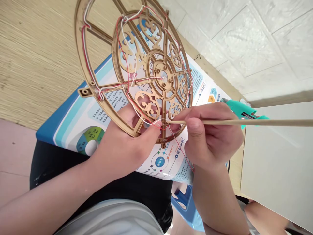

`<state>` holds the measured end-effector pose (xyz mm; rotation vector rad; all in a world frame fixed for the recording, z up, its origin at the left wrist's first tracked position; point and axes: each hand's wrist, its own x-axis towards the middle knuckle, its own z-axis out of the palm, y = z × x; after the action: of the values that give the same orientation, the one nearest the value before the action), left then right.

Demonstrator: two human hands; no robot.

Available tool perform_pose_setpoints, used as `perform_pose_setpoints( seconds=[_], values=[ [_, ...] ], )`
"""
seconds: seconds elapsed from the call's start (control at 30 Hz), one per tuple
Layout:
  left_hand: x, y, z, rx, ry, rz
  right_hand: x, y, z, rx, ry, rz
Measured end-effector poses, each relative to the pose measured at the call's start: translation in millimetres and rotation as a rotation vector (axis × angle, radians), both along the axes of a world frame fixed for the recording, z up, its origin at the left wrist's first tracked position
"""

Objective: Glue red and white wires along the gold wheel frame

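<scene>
A round gold-coloured wooden filigree wheel with spokes and scrollwork stands tilted in front of me, wound with red and white threads. My left hand is shut on its lower rim, fingers reaching behind it, thumb near the threads. My right hand pinches a long thin wooden stick. The stick's tip rests at the lower spoke, where the threads cross beside my left fingers. Part of the wheel's upper rim runs out of view.
A printed blue-and-white poster board lies across my lap on dark shorts. A teal glue gun lies behind my right hand. A white panel stands at the right, with a white tiled wall and woven matting beyond.
</scene>
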<state>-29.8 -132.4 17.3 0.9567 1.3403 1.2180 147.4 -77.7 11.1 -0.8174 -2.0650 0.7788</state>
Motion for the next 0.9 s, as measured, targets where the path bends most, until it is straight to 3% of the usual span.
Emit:
perform_pose_setpoints(
  seconds=[0.2, 0.67, 0.9],
  values=[
    [0.1, 0.5, 1.3, -0.003, 0.002, 0.005, -6.5, 0.5, 2.3, 0.102, 0.068, -0.033],
    [-1.4, 1.5, 0.6, 0.003, 0.025, -0.002, -2.3, -2.3, -3.8, 0.061, 0.04, -0.062],
    [-0.4, 1.1, -1.9, -0.032, -0.063, -0.006, -1.5, -0.9, -4.6, 0.066, 0.062, -0.046]
  ],
)
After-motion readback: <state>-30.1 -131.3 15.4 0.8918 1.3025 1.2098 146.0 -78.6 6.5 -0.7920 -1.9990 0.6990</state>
